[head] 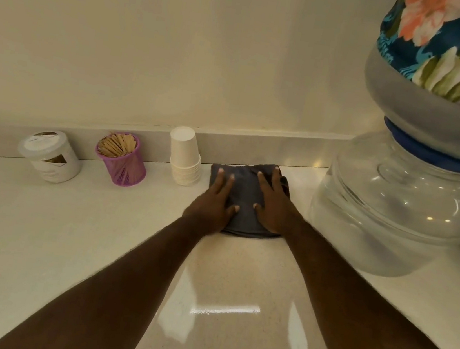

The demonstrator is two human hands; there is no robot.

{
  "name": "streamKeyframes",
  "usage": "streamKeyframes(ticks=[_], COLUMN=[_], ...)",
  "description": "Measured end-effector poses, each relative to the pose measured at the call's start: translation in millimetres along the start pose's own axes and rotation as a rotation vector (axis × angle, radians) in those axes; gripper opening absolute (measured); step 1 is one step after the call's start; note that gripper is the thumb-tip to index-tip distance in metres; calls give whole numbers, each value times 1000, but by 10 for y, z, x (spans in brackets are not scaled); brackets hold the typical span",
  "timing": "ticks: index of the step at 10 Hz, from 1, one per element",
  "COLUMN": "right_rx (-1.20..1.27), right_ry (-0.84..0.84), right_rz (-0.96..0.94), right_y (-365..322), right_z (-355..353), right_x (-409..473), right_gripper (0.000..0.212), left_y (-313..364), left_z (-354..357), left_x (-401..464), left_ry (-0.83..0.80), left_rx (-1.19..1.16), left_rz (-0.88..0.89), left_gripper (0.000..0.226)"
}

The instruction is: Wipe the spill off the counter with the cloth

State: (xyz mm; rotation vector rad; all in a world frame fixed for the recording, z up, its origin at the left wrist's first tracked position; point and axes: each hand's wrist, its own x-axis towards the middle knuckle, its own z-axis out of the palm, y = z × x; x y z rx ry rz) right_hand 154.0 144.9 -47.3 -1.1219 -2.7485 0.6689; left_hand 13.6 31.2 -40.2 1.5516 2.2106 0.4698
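While two hands press flat: left hand (213,201) | right hand (273,202) | one cloth (246,188)

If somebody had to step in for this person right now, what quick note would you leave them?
Left hand: open, palm flat on the folded dark grey cloth.
Right hand: open, also pressing flat on the cloth.
The cloth lies on the pale speckled counter, near the back wall, between the stack of white paper cups and the clear water dispenser bottle.
Done: the cloth is down under both hands.
Left: the counter nearer the person looks glossy; I cannot tell whether it is wet. Wipe there, avoiding the cups.
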Motion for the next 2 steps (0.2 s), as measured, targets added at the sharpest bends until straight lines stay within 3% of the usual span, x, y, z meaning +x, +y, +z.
streamKeyframes(ticks=[1,2], right_rx=[-35,-86], right_ry=[212,305], right_rz=[93,106], right_y=[-164,-264], right_z=[-114,-217], right_x=[-89,-111], right_gripper=[70,62], left_y=[26,28], left_z=[-9,-68], left_x=[-92,-140], left_ry=[-104,-88], left_rx=[89,63], left_rz=[-40,-10], left_gripper=[76,74])
